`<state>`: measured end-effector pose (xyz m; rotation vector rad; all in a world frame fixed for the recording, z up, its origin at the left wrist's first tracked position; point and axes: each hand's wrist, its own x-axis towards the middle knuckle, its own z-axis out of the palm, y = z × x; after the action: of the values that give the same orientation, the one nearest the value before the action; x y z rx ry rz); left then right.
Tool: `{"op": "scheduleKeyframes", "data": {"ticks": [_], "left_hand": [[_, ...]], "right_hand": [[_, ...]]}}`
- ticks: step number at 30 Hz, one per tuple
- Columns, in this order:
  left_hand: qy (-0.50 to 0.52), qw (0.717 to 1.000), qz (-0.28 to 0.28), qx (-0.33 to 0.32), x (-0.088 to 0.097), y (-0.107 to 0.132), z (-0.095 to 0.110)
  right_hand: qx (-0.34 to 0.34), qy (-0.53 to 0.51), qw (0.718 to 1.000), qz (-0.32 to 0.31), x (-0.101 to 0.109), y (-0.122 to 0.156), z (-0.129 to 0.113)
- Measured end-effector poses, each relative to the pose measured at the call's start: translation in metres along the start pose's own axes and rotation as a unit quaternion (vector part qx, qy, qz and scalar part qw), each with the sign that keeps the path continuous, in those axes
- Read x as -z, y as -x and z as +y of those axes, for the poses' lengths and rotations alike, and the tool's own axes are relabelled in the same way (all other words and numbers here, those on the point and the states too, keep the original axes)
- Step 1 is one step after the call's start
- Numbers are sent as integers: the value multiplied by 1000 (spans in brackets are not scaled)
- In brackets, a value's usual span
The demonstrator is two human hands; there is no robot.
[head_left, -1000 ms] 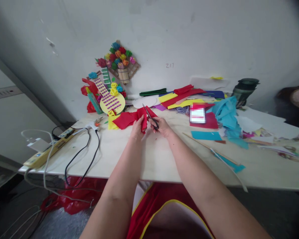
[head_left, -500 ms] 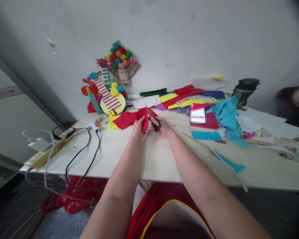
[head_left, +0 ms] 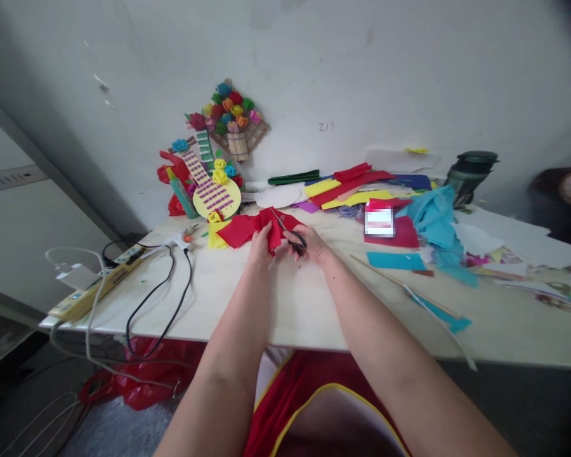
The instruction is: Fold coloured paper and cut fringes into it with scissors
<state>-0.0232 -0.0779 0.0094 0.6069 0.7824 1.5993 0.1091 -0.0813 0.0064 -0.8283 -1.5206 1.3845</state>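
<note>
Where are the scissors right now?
In the head view, the black-handled scissors are near the middle of the table, in the right hand, their blades over the red paper that the left hand holds.

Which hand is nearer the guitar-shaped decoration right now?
Left. The left hand, holding the red sheet, is in front and to the right of the guitar-shaped decoration; the right hand, with the scissors, is farther right.
</note>
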Motion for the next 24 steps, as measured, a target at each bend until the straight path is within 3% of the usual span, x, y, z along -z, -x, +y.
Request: {"op": "scheduleKeyframes", "data": {"ticks": [3,16,21,24], "left_hand": [[-13,999,-29,-30,1,0,0],[-33,997,-58,28,-5,8,-1],[-27,995,-72,61,-8,13,-1],[-28,996,-79,44,-8,13,-1]], "right_hand": [[2,-10,1000,-2,2,1,0],[48,-109,993,-21,7,-2,2],[52,-119,992,0,4,-1,0],[53,-117,991,21,3,-2,-1]]}}
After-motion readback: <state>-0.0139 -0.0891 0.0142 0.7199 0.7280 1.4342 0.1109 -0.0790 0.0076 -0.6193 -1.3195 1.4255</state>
